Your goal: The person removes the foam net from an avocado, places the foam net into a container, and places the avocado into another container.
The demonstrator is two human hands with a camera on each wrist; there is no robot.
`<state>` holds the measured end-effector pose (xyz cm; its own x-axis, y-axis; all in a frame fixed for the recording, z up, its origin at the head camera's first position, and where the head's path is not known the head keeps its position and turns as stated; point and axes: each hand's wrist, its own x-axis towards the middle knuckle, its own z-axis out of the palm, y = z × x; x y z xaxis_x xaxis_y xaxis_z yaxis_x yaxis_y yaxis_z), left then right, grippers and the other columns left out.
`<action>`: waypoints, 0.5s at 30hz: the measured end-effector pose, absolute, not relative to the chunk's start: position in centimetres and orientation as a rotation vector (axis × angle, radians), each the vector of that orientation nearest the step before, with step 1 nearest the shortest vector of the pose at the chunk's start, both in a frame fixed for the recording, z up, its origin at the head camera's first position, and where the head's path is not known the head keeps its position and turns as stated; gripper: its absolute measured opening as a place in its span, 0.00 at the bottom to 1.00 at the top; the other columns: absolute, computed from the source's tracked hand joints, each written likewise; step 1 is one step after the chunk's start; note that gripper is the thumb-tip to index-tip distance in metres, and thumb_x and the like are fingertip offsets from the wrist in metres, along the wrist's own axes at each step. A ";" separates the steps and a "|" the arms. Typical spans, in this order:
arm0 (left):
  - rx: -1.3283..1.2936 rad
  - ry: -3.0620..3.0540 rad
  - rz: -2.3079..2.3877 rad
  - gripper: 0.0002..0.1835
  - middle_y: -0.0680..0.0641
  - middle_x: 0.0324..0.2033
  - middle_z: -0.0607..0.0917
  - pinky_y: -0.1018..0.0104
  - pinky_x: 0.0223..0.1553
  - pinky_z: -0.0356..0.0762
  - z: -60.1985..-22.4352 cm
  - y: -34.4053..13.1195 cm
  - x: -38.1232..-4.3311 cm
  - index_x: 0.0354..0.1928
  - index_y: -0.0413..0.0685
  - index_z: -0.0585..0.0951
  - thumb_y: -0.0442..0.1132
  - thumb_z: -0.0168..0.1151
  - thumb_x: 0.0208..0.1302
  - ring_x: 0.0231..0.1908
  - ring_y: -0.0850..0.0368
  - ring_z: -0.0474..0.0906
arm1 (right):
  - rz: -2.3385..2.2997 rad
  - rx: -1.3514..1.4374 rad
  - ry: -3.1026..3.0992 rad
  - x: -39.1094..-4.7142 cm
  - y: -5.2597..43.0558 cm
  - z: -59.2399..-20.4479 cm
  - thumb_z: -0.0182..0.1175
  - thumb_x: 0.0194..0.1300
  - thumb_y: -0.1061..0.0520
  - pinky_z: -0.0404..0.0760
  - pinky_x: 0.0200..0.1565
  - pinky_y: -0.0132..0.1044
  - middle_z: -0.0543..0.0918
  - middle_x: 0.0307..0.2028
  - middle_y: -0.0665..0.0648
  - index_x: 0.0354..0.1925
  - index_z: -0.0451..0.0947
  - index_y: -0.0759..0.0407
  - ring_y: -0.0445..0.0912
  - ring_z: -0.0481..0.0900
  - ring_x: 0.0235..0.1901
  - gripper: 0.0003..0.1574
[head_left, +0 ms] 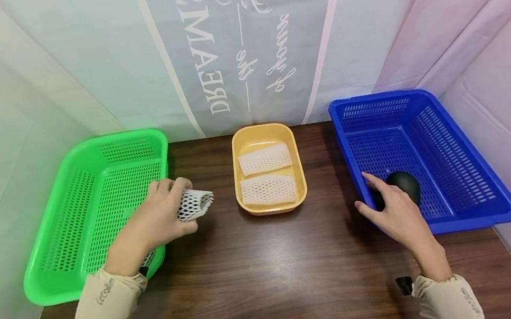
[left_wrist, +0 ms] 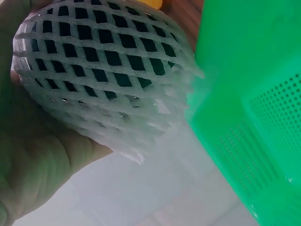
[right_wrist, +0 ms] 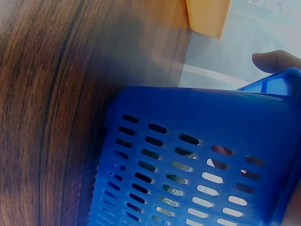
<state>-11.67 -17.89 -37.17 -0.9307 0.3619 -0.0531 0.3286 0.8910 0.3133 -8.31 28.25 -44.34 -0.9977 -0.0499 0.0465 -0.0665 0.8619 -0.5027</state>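
In the head view my left hand (head_left: 154,217) grips a white foam net sleeve (head_left: 192,204) beside the green basket's right rim. A dark thing inside the foam net (left_wrist: 101,61) shows through the mesh in the left wrist view; its kind is not clear. My right hand (head_left: 398,214) reaches over the left rim of the blue basket (head_left: 467,154), fingers loosely bent. Close by its fingers lies a dark, smooth, rounded thing (head_left: 404,186), partly hidden by the hand. The right wrist view shows mainly the blue basket's slotted outer wall (right_wrist: 188,122) and a fingertip above the rim.
A green basket (head_left: 164,155) stands at the left. Between the baskets, a yellow tray (head_left: 273,210) holds two flat white foam nets, an upper net (head_left: 265,159) and a lower net (head_left: 269,190). All stand on a brown wooden table (head_left: 279,273) with a printed cloth behind.
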 end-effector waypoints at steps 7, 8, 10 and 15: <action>0.617 2.978 0.442 0.36 0.38 0.43 0.75 0.53 0.38 0.75 -38.8 -16.6 -11.5 0.54 0.45 0.68 0.45 0.73 0.42 0.43 0.44 0.65 | 0.795 0.112 -2.997 -8.4 28.2 -44.2 0.60 0.67 0.38 0.69 0.53 0.70 0.76 0.61 0.71 0.75 0.58 0.57 0.70 0.70 0.61 0.47; 0.625 2.981 0.436 0.36 0.38 0.42 0.75 0.53 0.39 0.74 -39.0 -16.4 -11.5 0.54 0.45 0.68 0.45 0.73 0.42 0.43 0.44 0.65 | 0.794 0.115 -2.997 -8.4 28.1 -44.2 0.60 0.67 0.38 0.69 0.54 0.70 0.76 0.61 0.71 0.75 0.58 0.57 0.70 0.70 0.60 0.47; 0.643 2.984 0.420 0.36 0.38 0.42 0.76 0.52 0.41 0.74 -39.4 -16.0 -11.4 0.54 0.45 0.68 0.46 0.74 0.41 0.43 0.44 0.66 | 0.792 0.114 -2.998 -8.4 28.1 -44.2 0.60 0.68 0.37 0.69 0.54 0.70 0.76 0.61 0.71 0.75 0.58 0.57 0.70 0.70 0.60 0.48; 0.655 2.965 0.412 0.37 0.39 0.42 0.76 0.52 0.40 0.76 -40.3 -14.6 -11.0 0.53 0.45 0.69 0.46 0.75 0.39 0.43 0.44 0.67 | 0.792 0.109 -3.003 -8.3 28.1 -44.0 0.60 0.67 0.37 0.69 0.54 0.69 0.76 0.61 0.71 0.75 0.58 0.57 0.70 0.70 0.60 0.48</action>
<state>-11.01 -14.61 -40.31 -0.9058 0.4234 -0.0175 0.4026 0.8726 0.2765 -8.31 28.14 -44.05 -0.9970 -0.0590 0.0509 -0.0764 0.8675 -0.4915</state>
